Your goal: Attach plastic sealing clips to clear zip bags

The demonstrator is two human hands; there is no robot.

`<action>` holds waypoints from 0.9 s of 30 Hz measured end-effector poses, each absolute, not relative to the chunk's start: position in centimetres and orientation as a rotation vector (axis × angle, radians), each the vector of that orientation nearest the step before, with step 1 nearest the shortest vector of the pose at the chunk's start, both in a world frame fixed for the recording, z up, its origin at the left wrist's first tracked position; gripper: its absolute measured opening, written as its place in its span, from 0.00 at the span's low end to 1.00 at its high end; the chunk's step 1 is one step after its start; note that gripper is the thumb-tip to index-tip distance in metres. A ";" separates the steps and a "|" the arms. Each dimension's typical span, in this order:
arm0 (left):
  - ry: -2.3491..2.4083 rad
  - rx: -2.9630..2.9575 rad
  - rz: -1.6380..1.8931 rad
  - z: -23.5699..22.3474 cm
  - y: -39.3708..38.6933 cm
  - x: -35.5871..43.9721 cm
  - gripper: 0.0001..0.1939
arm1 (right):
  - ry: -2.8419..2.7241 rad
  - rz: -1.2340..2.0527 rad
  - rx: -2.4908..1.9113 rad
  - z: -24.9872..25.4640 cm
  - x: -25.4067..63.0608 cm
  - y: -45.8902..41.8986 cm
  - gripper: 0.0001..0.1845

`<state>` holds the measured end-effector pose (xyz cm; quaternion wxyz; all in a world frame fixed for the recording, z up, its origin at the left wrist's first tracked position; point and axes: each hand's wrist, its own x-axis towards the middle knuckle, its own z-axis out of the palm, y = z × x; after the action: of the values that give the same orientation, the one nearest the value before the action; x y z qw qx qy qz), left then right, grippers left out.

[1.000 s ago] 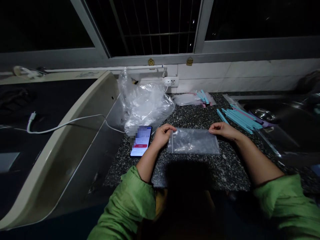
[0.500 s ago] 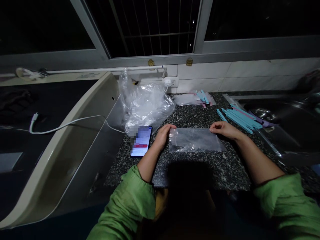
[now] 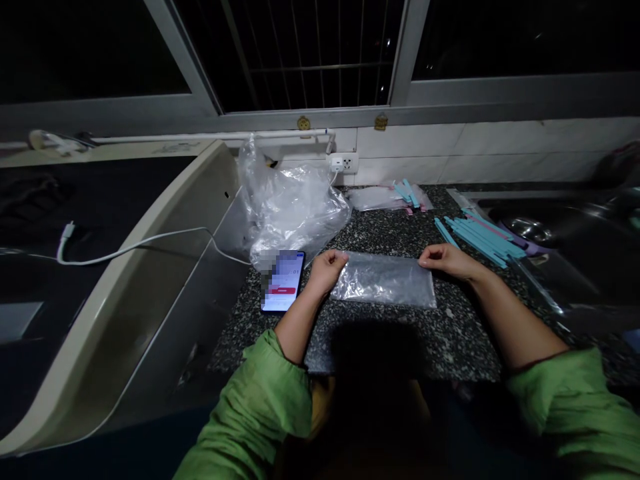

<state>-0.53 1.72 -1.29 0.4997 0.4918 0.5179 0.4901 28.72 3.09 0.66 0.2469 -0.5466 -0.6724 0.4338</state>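
Note:
A clear plastic bag [image 3: 383, 281] is stretched between my two hands just over the speckled dark countertop [image 3: 465, 333]. My left hand [image 3: 326, 270] pinches its upper left corner, thumb on top. At the upper right corner, my right hand [image 3: 450, 260] grips the edge between thumb and curled fingers. The bag looks flat and transparent, with shiny creases. A phone [image 3: 287, 280] with a lit screen lies just left of my left hand. Beyond my right hand is a pile of light blue strips [image 3: 483, 239].
A large crumpled plastic bag [image 3: 297, 207] stands behind the phone. Flat clear packets [image 3: 373, 198] with blue and pink strips lie near the wall. To the right is a sink [image 3: 590, 260] holding a metal bowl [image 3: 530, 229]. A white cable [image 3: 150, 241] crosses the beige appliance [image 3: 200, 193] at left.
My left hand has closed further over the bag's corner. The bag's lower edge has swung slightly left and it lies flatter. The digits on the phone screen have changed.

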 end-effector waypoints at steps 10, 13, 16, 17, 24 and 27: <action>1.084 1.409 1.040 -0.5 1.0 -0.4 0.10 | -1.973 1.427 -1.374 0.9 25.7 1.6 0.25; 1.080 1.419 1.015 -0.4 0.8 -0.1 0.09 | -1.992 1.444 -1.333 0.5 24.7 1.2 0.25; 1.127 1.412 1.010 -0.5 1.0 -0.2 0.09 | -2.028 1.463 -1.318 0.4 24.5 1.2 0.25; 1.140 1.413 1.006 -0.5 1.0 -0.3 0.09 | -2.046 1.476 -1.315 0.4 24.6 1.2 0.25; 1.153 1.474 0.984 -0.4 1.0 -0.4 0.10 | -2.150 1.571 -1.283 0.9 24.6 0.7 0.24; 1.105 1.505 0.966 -0.3 0.8 -0.2 0.10 | -2.068 1.578 -1.274 0.6 23.4 0.3 0.25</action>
<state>-0.23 0.84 -0.29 0.4967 0.6215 0.4562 0.3988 23.45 0.34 0.59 0.1226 -0.4366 -0.7086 0.5407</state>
